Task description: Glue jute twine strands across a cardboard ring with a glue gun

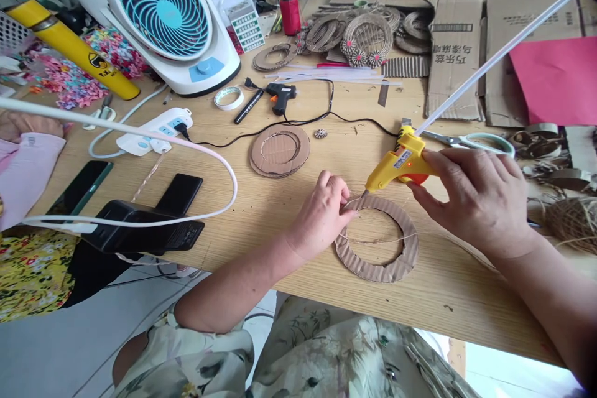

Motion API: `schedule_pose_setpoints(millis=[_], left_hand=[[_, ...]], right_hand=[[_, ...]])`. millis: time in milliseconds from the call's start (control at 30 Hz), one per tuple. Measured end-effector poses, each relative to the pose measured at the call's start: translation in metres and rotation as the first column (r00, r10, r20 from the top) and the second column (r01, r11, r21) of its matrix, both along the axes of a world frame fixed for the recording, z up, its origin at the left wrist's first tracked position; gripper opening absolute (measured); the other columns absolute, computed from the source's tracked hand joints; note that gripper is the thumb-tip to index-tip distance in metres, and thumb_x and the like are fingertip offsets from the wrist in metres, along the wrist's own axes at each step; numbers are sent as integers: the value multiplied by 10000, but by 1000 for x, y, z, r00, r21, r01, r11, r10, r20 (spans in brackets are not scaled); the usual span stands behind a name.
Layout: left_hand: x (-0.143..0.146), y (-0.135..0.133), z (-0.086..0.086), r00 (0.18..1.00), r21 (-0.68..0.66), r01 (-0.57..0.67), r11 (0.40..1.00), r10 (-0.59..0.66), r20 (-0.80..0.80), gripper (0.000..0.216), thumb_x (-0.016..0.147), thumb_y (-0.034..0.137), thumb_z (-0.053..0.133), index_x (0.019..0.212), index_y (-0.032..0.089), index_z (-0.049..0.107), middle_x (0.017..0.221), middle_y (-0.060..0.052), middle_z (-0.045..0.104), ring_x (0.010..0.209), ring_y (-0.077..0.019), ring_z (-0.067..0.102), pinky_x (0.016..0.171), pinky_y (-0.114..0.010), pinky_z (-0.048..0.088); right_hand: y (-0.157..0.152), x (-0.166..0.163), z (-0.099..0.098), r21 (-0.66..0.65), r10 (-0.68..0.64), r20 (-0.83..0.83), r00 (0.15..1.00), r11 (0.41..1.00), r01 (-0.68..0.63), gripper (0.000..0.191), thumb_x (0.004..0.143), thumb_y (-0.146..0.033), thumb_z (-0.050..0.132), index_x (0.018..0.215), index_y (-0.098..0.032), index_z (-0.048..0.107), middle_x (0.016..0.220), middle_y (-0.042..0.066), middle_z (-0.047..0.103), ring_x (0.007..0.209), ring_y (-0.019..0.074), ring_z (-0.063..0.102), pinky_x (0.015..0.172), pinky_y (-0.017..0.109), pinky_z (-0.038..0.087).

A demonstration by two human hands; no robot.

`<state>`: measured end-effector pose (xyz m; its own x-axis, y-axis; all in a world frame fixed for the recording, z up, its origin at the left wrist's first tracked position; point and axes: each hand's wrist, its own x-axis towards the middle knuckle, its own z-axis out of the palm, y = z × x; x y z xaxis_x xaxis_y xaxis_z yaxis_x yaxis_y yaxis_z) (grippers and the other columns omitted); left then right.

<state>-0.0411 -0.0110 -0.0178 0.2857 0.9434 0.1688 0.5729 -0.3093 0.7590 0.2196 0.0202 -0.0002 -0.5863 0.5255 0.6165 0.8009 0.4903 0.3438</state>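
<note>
My right hand point(476, 199) is closed round a yellow hot glue gun point(394, 165), with a long clear glue stick point(504, 56) poking out of its back. The gun's nozzle points down at the upper left edge of a cardboard ring point(405, 261) lying flat near the table's front. My left hand point(325, 214) pinches a thin twine point(387, 240) at the ring's left edge. From there the twine runs across the ring's opening and on to the right, toward a twine ball point(573, 224).
Behind lie another cardboard ring on a disc point(280, 150), a black glue gun point(281, 98), tape point(228, 98) and scissors point(471, 142). A fan point(200, 68), power strip point(156, 130) and white cable point(231, 180) occupy the left. Another person's sleeve point(35, 161) shows there.
</note>
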Motion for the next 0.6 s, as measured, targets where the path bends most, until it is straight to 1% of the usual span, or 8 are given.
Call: schedule_pose_setpoints(millis=[200,400,533,600], left_hand=[[0,0,0,1000,-1,-2,1000,2,-19,457,725,32,802,874,214,411,1022,-15,435,748,-122,573,735,-334,604],[0,0,1,999,-9,7,1000,-7,-43,448,735,44,803,872,212,411,1012,-20,437,754,-131,566,737,-347,600],[0,0,1,999,-5,9,1000,-9,-44,448,735,47,804,873,214,412,1013,-20,439,763,-133,566,742,-343,602],[0,0,1,999,-2,8,1000,-8,-44,446,735,46,804,877,215,416,1014,-21,442,768,-135,568,745,-340,602]], right_hand=[[-3,-2,2,2,-20,37,999,1000,19,588,869,-431,645,1377,-172,499,987,108,689,776,244,572,672,383,405],[-5,-4,4,19,-8,66,998,1000,6,568,872,-405,652,1365,-159,513,1014,117,709,770,236,572,669,379,397],[-6,-3,5,0,-22,66,998,1000,22,604,881,-411,636,1419,-193,469,1026,105,716,767,237,571,674,374,395],[-6,-2,5,11,-23,71,997,1000,23,607,876,-411,642,1417,-191,475,1030,105,717,765,235,566,680,372,391]])
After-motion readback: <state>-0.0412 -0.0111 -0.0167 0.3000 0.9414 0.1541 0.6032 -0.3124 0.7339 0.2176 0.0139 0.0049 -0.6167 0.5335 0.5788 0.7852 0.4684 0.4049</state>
